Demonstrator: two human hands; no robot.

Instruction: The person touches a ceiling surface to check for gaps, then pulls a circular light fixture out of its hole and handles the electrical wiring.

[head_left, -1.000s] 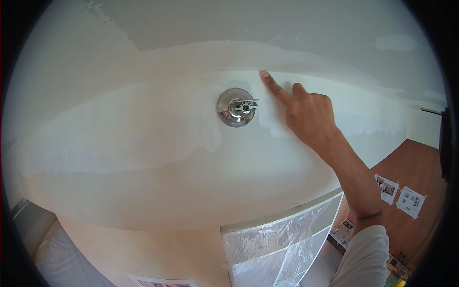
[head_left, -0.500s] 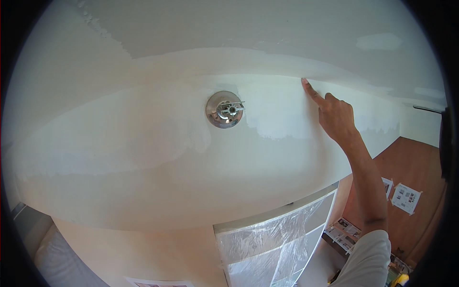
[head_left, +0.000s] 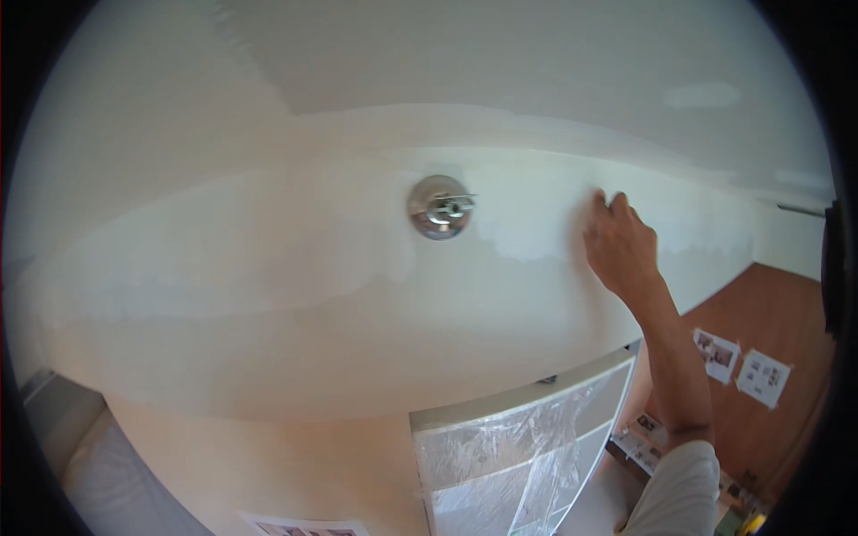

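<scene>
One right hand (head_left: 623, 246) below panel edge (head_left: 527, 150); fingers (head_left: 618, 205) blurred, can't tell if closed; open room toward metal fitting (head_left: 440, 208).

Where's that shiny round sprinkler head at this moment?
In the head view, the sprinkler head sits a little above the picture's centre, on the patched pale surface, to the left of the person's right hand.

Glossy metal fitting (head_left: 441, 207), matt surface (head_left: 500, 295)

Plastic-wrapped unit (head_left: 509, 456), taped paper sheets (head_left: 764, 379)
</scene>
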